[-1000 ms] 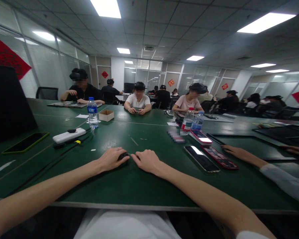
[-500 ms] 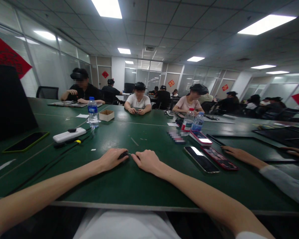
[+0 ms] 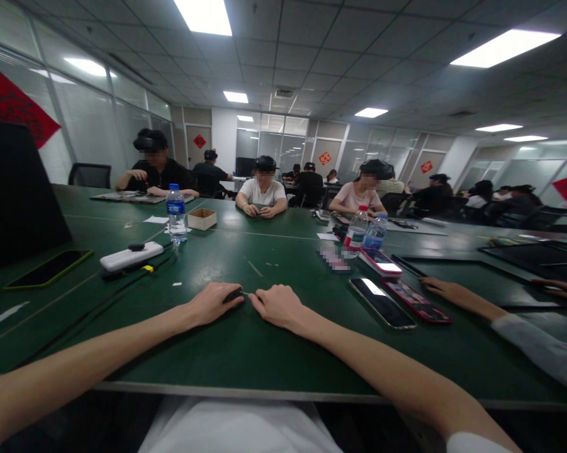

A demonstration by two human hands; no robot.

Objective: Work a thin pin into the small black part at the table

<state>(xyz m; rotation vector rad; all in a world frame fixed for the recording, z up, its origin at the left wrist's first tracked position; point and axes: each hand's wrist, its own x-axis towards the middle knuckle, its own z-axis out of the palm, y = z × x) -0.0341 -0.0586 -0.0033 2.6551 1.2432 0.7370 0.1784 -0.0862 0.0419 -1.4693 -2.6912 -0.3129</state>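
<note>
My left hand (image 3: 216, 301) is closed on a small dark object (image 3: 233, 294) just above the green tabletop. Its kind is too small to make out. A thin pale rod or wire (image 3: 245, 293) sticks out of it to the right. Close by on the right, my right hand (image 3: 277, 303) rests with its fingers curled and the thumb tip by the end of that thin piece. Whether the thumb and finger grip it is hidden.
A black phone (image 3: 382, 303) and a red-cased phone (image 3: 418, 301) lie right of my hands. A neighbour's hand (image 3: 448, 292) touches a black frame (image 3: 467, 267). At left are a white power bank (image 3: 132, 255), cables, a water bottle (image 3: 176, 214) and a small open box (image 3: 202, 219).
My hands stay almost still; the right thumb shifts very slightly. The neighbour's far hand at the right edge moves a little.
</note>
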